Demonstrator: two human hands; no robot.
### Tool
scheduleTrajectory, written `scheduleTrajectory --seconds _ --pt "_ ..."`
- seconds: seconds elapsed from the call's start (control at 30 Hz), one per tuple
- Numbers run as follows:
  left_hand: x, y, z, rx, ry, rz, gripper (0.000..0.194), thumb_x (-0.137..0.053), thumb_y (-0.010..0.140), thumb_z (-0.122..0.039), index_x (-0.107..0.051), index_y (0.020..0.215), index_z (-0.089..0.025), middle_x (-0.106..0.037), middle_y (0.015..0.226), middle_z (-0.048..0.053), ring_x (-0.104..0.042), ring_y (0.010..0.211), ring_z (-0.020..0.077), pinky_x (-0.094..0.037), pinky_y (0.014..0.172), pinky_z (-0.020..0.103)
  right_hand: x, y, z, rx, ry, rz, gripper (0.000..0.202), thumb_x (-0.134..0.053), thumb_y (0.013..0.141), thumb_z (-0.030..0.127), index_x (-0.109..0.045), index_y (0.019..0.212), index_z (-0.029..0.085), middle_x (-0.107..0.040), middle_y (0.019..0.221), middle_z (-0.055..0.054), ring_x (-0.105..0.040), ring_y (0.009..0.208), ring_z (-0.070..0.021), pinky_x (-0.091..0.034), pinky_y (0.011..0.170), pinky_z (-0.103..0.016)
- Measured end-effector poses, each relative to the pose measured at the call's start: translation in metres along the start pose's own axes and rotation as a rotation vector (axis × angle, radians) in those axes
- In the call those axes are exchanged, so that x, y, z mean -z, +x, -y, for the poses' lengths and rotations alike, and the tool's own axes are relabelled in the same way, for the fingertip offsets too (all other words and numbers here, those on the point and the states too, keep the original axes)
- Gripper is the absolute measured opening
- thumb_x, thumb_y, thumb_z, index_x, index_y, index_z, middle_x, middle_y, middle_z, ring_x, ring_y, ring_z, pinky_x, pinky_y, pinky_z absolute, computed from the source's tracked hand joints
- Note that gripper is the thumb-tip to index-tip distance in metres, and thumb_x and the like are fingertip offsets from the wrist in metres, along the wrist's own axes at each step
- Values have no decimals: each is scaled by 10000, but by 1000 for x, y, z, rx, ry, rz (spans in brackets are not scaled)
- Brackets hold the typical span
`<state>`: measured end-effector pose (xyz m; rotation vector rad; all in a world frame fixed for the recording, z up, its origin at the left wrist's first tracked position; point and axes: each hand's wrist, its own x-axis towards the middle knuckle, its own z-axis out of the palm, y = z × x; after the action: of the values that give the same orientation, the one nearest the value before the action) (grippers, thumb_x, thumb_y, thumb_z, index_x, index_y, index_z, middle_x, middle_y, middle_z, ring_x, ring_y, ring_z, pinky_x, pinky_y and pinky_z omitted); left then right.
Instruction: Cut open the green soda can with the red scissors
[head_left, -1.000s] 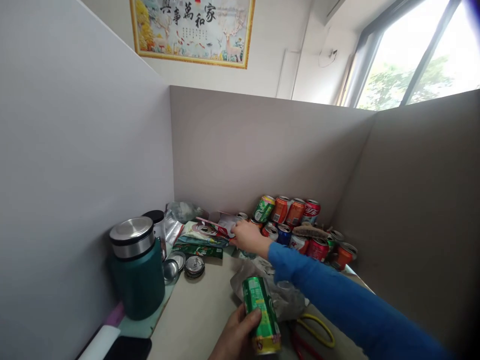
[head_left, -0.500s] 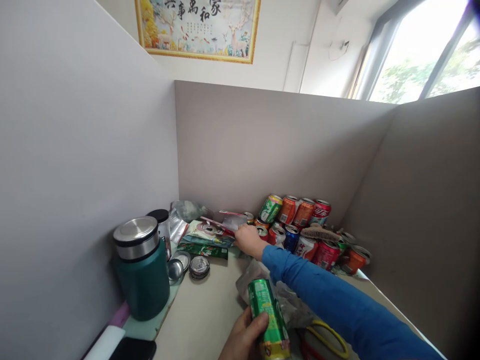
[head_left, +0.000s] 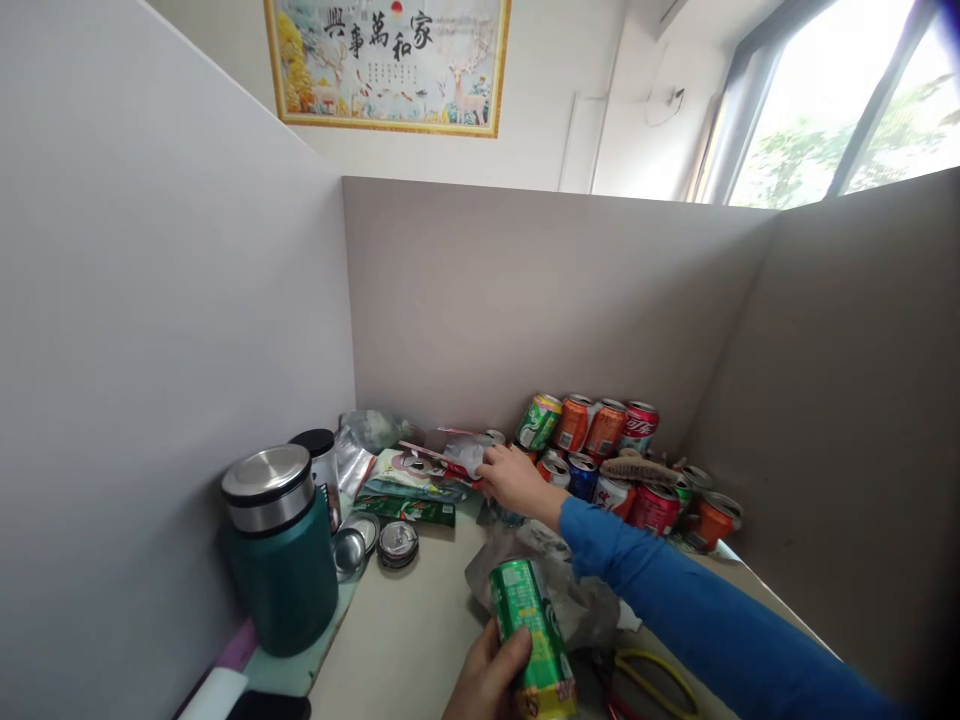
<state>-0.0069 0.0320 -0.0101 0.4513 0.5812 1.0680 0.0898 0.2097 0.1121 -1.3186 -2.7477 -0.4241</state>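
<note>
My left hand (head_left: pixel 491 670) is wrapped round a green drink can (head_left: pixel 532 635) with a yellow band, tilted near the front of the desk. Farther back, my right hand (head_left: pixel 517 480) reaches out with its fingers curled downward. It is between the flattened packets (head_left: pixel 412 472) and the rows of drink cans. What its fingertips hold, if anything, is hidden. Beneath my right wrist lies a crumpled grey plastic bag (head_left: pixel 551 585), just behind the green can. Several cans, such as an orange can (head_left: pixel 574 422) and a blue can (head_left: pixel 582 478), are stacked close to the right hand.
On the left stand a teal thermos (head_left: pixel 281 575) and a black-lidded bottle (head_left: pixel 324 470). Cut can ends (head_left: pixel 397 543) lie stacked nearby. Yellow-handled scissors (head_left: pixel 656 675) rest at the front right. Grey partition walls (head_left: pixel 555 290) enclose the desk on three sides.
My right hand has shifted slightly right and down, and its fingers show more curled. The left hand still holds the green can. The camera view has tilted up a little.
</note>
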Motion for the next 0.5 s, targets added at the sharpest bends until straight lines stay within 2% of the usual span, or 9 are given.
scheduleTrajectory --seconds 0.2,0.3,0.37,0.5 --pt "5 4 5 -122 126 26 610 -847 637 -482 -699 1124 -145 -702 1092 158 -646 1038 329 -451 952 419 15 -35 -22 -58 64 -35 265 -502 965 271 -740 1058 204 -672 1073 -117 -591 1025 -249 -429 838 -315" --pt "4 2 2 -199 197 44 647 -836 645 -500 -693 1158 -132 -692 1125 176 -624 1080 357 -447 954 423 23 -68 -37 -107 114 -54 270 -519 951 284 -746 1068 196 -691 1073 -116 -605 1029 -253 -448 867 -319" --pt "1 -2 -1 -232 225 39 656 -831 651 -504 -691 1174 -133 -684 1163 178 -591 1146 364 -427 984 413 26 -93 -48 -180 245 -85 280 -535 929 301 -754 1065 193 -700 1104 -119 -608 1064 -269 -453 915 -343" --pt "-4 -10 -7 -272 315 44 650 -810 675 -514 -684 1196 -147 -684 1175 165 -596 1123 350 -436 965 402 28 -135 -63 -328 421 -45 363 -554 881 405 -754 1092 188 -715 1138 -125 -630 1079 -300 -460 951 -394"
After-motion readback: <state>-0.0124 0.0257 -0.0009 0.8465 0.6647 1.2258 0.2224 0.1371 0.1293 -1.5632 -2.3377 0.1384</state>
